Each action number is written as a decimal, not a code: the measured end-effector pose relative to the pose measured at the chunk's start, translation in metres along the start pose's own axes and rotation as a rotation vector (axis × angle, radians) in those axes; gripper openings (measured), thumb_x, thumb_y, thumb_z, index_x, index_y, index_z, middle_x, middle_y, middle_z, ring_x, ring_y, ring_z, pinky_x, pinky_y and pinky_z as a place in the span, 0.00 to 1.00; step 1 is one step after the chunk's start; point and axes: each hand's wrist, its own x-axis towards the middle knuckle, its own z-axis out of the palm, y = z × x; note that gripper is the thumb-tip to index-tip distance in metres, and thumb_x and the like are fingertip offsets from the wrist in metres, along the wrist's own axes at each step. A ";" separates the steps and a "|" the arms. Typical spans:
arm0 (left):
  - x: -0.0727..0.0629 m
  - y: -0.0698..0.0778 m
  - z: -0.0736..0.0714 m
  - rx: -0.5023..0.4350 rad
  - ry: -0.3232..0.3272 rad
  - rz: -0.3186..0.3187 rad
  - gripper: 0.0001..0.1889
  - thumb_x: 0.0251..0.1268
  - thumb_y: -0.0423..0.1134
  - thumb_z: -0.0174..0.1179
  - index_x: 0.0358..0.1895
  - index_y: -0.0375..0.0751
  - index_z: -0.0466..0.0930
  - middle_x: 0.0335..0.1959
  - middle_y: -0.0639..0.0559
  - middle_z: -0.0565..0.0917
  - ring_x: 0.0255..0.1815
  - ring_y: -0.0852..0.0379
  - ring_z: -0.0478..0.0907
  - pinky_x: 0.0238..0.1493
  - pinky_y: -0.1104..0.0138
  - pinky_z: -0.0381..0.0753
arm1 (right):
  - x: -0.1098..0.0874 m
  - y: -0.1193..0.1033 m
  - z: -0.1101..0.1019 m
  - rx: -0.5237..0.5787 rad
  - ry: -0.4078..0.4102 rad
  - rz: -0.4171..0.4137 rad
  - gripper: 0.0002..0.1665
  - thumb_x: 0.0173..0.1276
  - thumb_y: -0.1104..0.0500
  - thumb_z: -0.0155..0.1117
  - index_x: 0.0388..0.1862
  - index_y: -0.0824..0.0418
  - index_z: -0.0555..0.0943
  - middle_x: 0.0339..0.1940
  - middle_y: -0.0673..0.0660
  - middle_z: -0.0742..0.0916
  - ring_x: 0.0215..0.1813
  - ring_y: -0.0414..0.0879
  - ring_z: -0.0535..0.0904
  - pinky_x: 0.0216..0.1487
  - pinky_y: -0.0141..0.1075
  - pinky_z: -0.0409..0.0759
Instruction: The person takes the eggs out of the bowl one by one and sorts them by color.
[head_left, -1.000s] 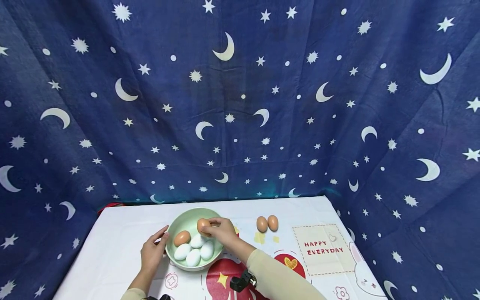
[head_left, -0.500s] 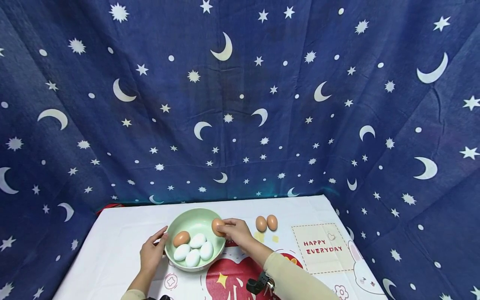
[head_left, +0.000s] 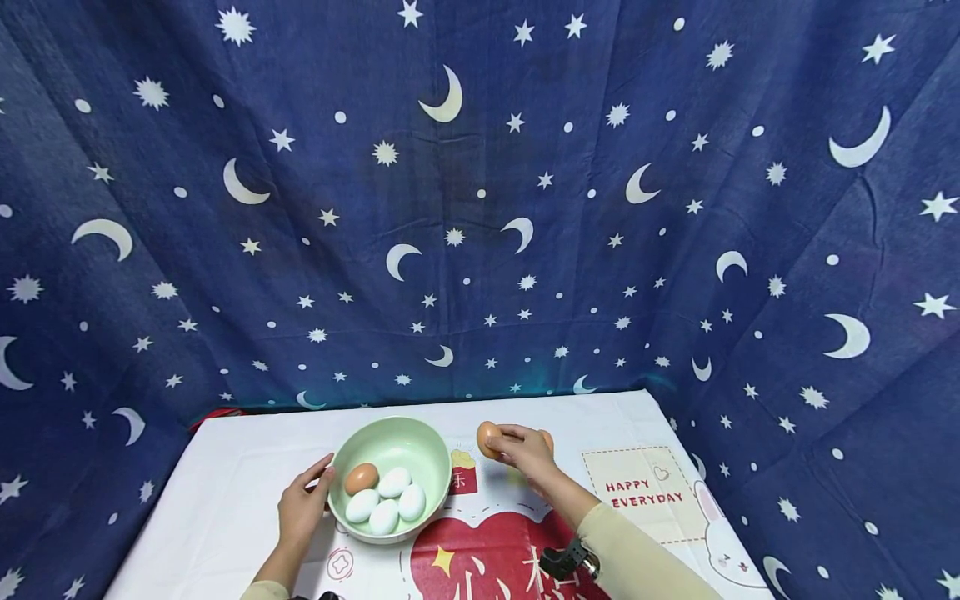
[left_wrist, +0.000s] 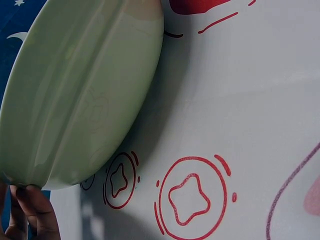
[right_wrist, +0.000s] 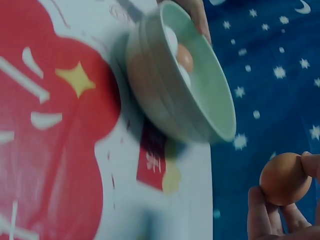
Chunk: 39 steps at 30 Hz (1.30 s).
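My right hand (head_left: 527,454) pinches a brown egg (head_left: 489,439) between thumb and fingers, held above the white tablecloth right of the bowl. In the right wrist view that brown egg (right_wrist: 285,179) sits at the fingertips. At the left side of the pale green bowl (head_left: 416,442), my left hand (head_left: 302,500) rests with its fingertips against the outer wall near the rim. Inside lie one brown egg (head_left: 362,478) and several white eggs (head_left: 384,517). Behind the right hand, another brown egg (head_left: 548,440) shows only in part.
The table (head_left: 247,467) has a printed white cloth with a large red heart-like shape (head_left: 480,554) and a "HAPPY EVERYDAY" patch (head_left: 645,494). A dark blue curtain (head_left: 465,208) with moons and stars hangs behind and at both sides.
My right hand has lifted the brown egg out of the bowl and carried it rightward, toward the brown eggs on the cloth. The left hand stays at the bowl.
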 end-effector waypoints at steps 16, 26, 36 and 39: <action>-0.002 0.002 0.000 -0.013 -0.011 0.009 0.21 0.74 0.45 0.55 0.64 0.40 0.76 0.56 0.33 0.80 0.32 0.67 0.79 0.27 0.73 0.83 | 0.017 0.004 -0.092 -0.011 0.193 0.058 0.28 0.67 0.56 0.68 0.59 0.74 0.77 0.48 0.62 0.86 0.42 0.39 0.83 0.47 0.33 0.85; -0.002 0.001 -0.001 -0.012 -0.023 -0.003 0.21 0.75 0.45 0.54 0.65 0.40 0.76 0.57 0.33 0.79 0.35 0.62 0.80 0.28 0.73 0.83 | 0.035 0.023 -0.117 -0.028 0.233 0.131 0.31 0.68 0.56 0.67 0.61 0.76 0.74 0.51 0.66 0.84 0.41 0.38 0.82 0.47 0.32 0.85; -0.001 0.001 -0.001 0.016 -0.018 -0.013 0.22 0.75 0.46 0.54 0.66 0.40 0.75 0.57 0.32 0.79 0.38 0.56 0.83 0.27 0.73 0.83 | 0.048 0.048 -0.121 -0.096 0.290 0.194 0.30 0.66 0.56 0.67 0.61 0.73 0.76 0.53 0.67 0.83 0.39 0.38 0.80 0.41 0.28 0.82; -0.001 0.001 -0.001 0.019 -0.020 -0.016 0.22 0.75 0.46 0.54 0.66 0.40 0.75 0.58 0.32 0.78 0.38 0.55 0.83 0.27 0.73 0.82 | 0.051 0.057 -0.123 -0.144 0.298 0.207 0.30 0.66 0.55 0.66 0.61 0.72 0.76 0.56 0.69 0.82 0.42 0.42 0.81 0.43 0.30 0.83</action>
